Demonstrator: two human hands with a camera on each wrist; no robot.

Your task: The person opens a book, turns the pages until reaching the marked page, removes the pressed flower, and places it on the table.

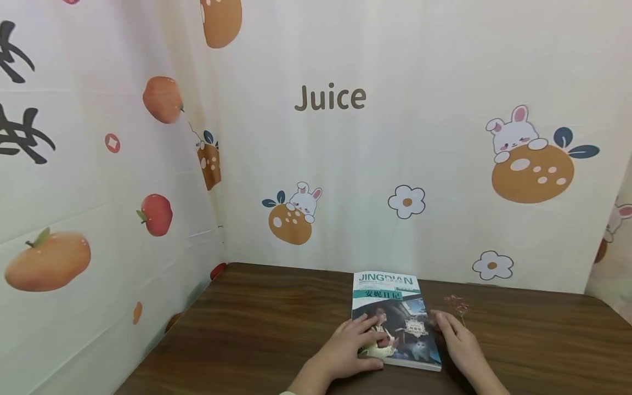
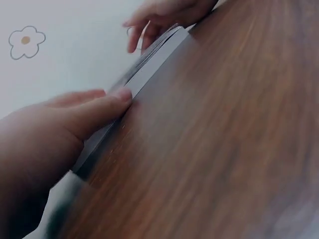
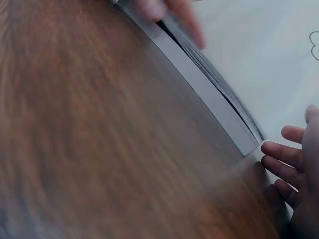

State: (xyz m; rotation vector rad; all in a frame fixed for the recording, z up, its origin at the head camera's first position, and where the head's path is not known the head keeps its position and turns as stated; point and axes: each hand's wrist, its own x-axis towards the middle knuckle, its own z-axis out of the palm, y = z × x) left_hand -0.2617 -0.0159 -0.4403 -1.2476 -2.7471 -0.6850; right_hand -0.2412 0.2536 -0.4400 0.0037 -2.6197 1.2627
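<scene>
A paperback book [image 1: 390, 318] with an illustrated cover lies face up on the table, its cover slightly lifted from the pages along the near edge in the right wrist view. My left hand [image 1: 350, 345] rests on the cover's lower left, fingers spread. In the left wrist view its thumb [image 2: 107, 107] lies straight along the book's near edge. Beside the book's right edge is my right hand [image 1: 459, 343], fingers relaxed and nothing seen in its grasp. Its fingertips [image 3: 271, 149] are right at the book's corner. A thin reddish flower sprig [image 1: 456, 303] shows just beyond this hand, its stem partly hidden.
The dark wooden table [image 1: 247, 323] extends to both sides of the book. A pale printed curtain [image 1: 355, 153] hangs along the table's back edge, close to the book's top. Another printed curtain [image 1: 99, 203] runs along the left side.
</scene>
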